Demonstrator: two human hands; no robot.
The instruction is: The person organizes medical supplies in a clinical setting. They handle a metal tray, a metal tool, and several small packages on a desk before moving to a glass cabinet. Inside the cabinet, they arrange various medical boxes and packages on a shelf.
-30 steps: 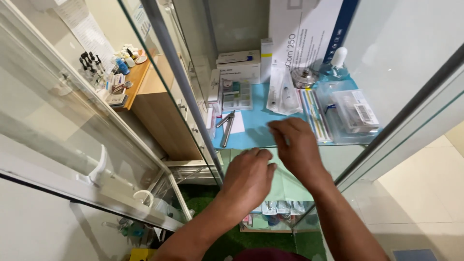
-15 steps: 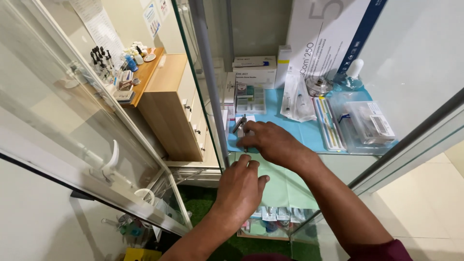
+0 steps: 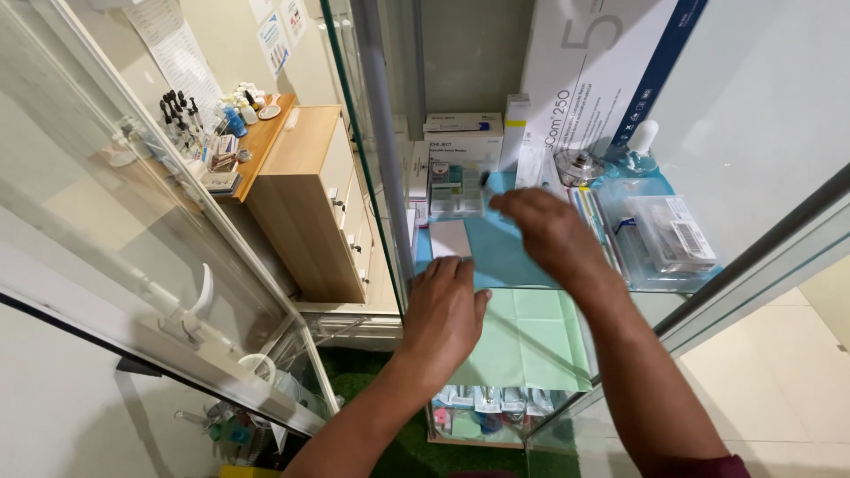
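Left hand (image 3: 443,310): fingers spread flat, pressing the front edge of the glass cabinet shelf (image 3: 522,288), just below a small white card (image 3: 450,238).
Right hand (image 3: 549,232): fingers loosely curled over the light-blue shelf liner (image 3: 509,252); whether it grips anything, I cannot tell.
Packages: clear compartmented plastic box (image 3: 456,190) behind the card, white cartons (image 3: 462,137) at back, clear sealed pouch (image 3: 668,235) at right.

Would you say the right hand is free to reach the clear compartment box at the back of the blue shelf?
Probably yes: the right hand hovers over the blue shelf with its fingers right beside the clear compartment box, and nothing stands between them.
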